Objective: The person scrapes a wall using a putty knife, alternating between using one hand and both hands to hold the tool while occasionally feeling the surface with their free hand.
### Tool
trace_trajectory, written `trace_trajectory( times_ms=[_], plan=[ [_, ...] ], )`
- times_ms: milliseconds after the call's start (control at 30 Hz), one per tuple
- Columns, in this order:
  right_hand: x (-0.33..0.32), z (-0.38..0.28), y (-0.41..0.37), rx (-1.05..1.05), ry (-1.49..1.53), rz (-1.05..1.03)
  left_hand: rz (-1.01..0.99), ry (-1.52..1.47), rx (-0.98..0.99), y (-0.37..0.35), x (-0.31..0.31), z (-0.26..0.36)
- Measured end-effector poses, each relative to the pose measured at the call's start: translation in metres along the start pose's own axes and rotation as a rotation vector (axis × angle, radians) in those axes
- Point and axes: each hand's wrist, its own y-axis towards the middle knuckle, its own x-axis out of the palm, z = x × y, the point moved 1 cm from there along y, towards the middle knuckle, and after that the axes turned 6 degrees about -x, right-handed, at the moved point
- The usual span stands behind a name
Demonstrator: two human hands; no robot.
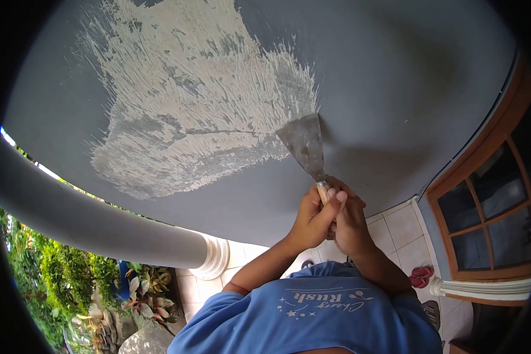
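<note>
From my remote seat I have the scraper (pixel 304 144) in view against the grey wall (pixel 374 71), its broad blade angled up and away from the body. The left hand (pixel 310 223) is clasped round its handle (pixel 322 190) from the left, and the right hand (pixel 354 223) closes in from the right. Both sets of fingers are curled in, gripping the handle together, with the thumbs laid up near its top; some fingertips are hidden, so I can't tell exactly how they overlap. I read the doubled grip as a way to put both arms' push behind one blade and keep it from twisting.

The blade's wide edge sits at the lower right margin of the pale, scored patch (pixel 200 88), which spreads above and left of the scraper. I judge it is set there because paint and patch meet along that line; the edge looks to be touching, though contact is hard to confirm. The low slant of the scraper seems suited to sliding under a coating rather than digging in. Left of the scraper and well apart stands the pillar (pixel 118 227); to its right, the framed window (pixel 487 206).
</note>
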Motion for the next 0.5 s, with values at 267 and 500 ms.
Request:
trace_trajectory(
  times_ms=[267,500],
  plan=[
    [0.000,0.001,-0.008,-0.118,-0.049,0.047,0.002,-0.039,-0.009,-0.011,0.008,0.000],
    [-0.002,-0.014,0.019,0.094,0.113,-0.034,-0.027,0.028,-0.069,0.021,-0.002,0.029]
  ],
)
